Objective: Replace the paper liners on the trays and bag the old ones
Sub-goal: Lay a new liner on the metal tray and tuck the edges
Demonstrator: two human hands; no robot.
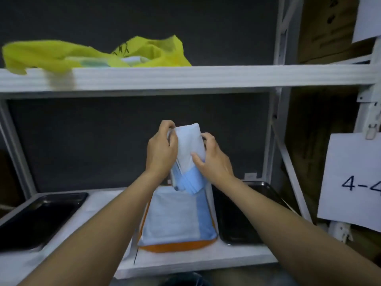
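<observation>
Both hands hold a folded stack of white and light-blue paper liners [188, 159] upright above the lower shelf. My left hand [161, 150] grips its left edge near the top. My right hand [214, 159] grips the right side, thumb across the front. Below them an orange tray [175, 247] carries a white and blue liner [177, 219]. A bare black tray [37, 219] lies at the left, another black tray [243, 219] at the right. A yellow plastic bag [99, 53] with pale paper inside lies on the upper shelf.
White metal shelving [206, 76] frames the scene, with a dark back panel. A paper label marked 4-4 [352, 180] hangs at the right. Cardboard boxes [327, 27] stand on the neighbouring rack at top right.
</observation>
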